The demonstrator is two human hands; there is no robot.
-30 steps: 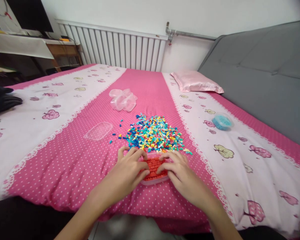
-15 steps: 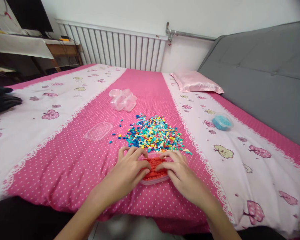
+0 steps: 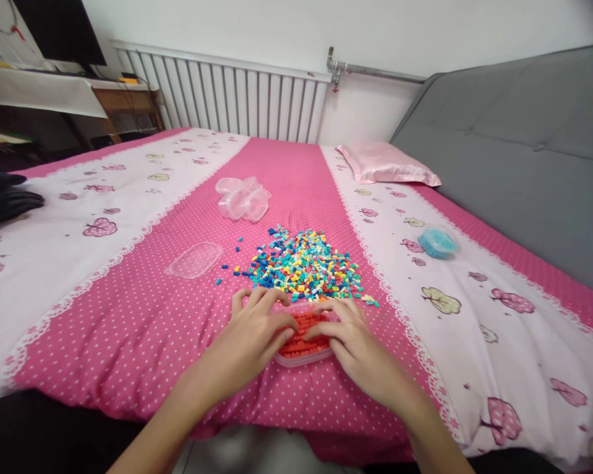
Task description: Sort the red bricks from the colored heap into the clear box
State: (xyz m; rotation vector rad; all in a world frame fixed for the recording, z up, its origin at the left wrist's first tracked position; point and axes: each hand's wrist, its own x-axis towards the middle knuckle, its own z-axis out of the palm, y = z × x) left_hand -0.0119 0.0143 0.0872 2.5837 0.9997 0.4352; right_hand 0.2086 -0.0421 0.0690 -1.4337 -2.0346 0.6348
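In front of me lies a clear plastic container (image 3: pixel 301 361) holding a layer of red toy bricks (image 3: pixel 306 342). My left hand (image 3: pixel 259 322) is at its left side, the fingers bent and apart, thumb and index reaching over the rim to the bricks. From the right, my right hand (image 3: pixel 348 329) leans in the same way, its index finger across the red bricks. I see no brick gripped in either hand. Just beyond the container spreads a pile of mixed-colour toy bricks (image 3: pixel 306 263). Parts of the container's sides are hidden by my hands.
A clear lid (image 3: pixel 195 261) lies left of the pile, and several nested clear containers (image 3: pixel 244 199) sit behind it. To the right stands a tub with light blue bricks (image 3: pixel 438 243). A pink pillow (image 3: pixel 388 164) and a black glove (image 3: pixel 10 199) also rest on the bed.
Both hands and the container of red bricks have shifted very slightly left and towards me. The fingers keep nearly the same pose, and the mixed pile looks unchanged.
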